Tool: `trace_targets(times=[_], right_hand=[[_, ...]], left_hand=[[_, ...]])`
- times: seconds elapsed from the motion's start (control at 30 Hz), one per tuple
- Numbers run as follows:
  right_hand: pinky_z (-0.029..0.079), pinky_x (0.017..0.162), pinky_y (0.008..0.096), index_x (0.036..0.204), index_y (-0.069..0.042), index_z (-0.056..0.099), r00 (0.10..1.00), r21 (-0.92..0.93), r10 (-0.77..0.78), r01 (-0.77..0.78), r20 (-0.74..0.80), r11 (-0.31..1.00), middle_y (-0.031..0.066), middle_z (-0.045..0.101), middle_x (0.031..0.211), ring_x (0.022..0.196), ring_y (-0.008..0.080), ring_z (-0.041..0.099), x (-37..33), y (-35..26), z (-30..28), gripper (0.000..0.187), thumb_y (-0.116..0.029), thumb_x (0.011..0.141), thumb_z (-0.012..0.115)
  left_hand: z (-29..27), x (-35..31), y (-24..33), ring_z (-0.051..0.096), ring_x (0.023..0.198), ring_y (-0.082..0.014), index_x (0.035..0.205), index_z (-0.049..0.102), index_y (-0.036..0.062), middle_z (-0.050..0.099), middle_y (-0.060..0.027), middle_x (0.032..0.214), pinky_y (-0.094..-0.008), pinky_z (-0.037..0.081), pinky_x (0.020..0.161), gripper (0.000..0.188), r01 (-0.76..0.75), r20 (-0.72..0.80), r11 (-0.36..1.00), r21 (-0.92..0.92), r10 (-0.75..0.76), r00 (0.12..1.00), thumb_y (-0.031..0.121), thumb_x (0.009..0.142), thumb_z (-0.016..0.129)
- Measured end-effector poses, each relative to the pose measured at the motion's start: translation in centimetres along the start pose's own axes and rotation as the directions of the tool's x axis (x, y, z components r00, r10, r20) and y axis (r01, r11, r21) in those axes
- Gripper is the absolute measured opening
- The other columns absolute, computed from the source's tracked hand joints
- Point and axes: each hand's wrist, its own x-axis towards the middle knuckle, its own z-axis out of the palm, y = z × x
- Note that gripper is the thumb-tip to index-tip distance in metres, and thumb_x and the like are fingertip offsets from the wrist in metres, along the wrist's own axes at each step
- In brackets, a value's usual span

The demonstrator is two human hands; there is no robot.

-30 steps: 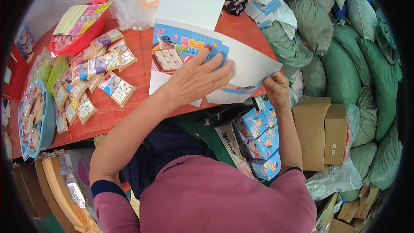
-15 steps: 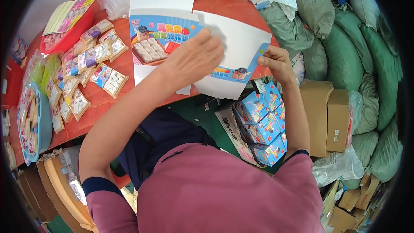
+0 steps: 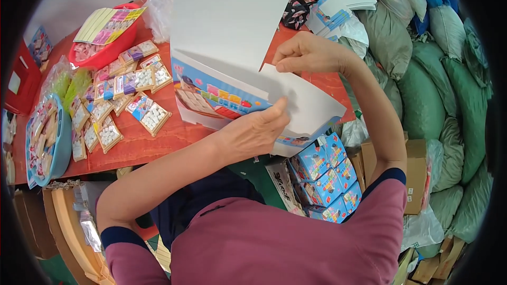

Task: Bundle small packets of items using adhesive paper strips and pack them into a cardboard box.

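A partly folded carton, white inside with blue printed cartoon panels outside, stands over the edge of the red table. My left hand is closed round the near printed panel at its corner, fingertips inside the carton and partly hidden. My right hand is closed in a pinch on the upper edge of a white side flap, with the forearm reaching in from the right. A tall white panel rises behind both hands, and the right-hand side panel slants outward over the table edge.
Packs of small white sweets lie on the red table at left, beside a red basin and a blue basket. Several finished blue boxes stand in a carton below. Stuffed green sacks line the right side.
My right hand has moved from the right panel's outer edge up to the inner flap. My left hand has dropped to the near panel's corner, and the carton's walls now stand more upright.
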Motion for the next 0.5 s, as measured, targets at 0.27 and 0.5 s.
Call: trace_targets(times=[0.27, 0.5], right_hand=[[0.047, 0.055, 0.0341, 0.086, -0.001, 0.065, 0.923, -0.690, -0.250, -0.022, -0.291, 0.724, 0.0121, 0.059, 0.061, 0.054, 0.0224, 0.058, 1.6, 0.9, 1.0, 0.024, -0.013, 0.072, 0.049], [0.053, 0.068, 0.0389, 0.073, -0.002, 0.069, 0.713, -0.433, 0.320, -0.656, -0.624, 0.618, 0.0132, 0.064, 0.060, 0.059, 0.0274, 0.065, 0.4, 5.0, -3.9, 0.024, -0.008, 0.069, 0.046]], left_hand=[[-0.6, -2.1, -1.1, 0.047, 0.110, -0.0244, 0.078, 0.070, 0.0059, 0.059, -0.0056, 0.090, -0.0507, 0.021, 0.112, 0.023, 0.075, 0.137, 0.995, 0.072, -0.085, 0.987, 0.019, 0.067, 0.055], [-0.2, -6.3, -5.0, 0.047, 0.114, -0.0250, 0.076, 0.067, 0.0054, 0.057, -0.0039, 0.073, -0.0576, 0.014, 0.112, 0.030, 0.415, 0.155, 0.891, -0.184, -0.391, 0.907, 0.034, 0.068, 0.063]])
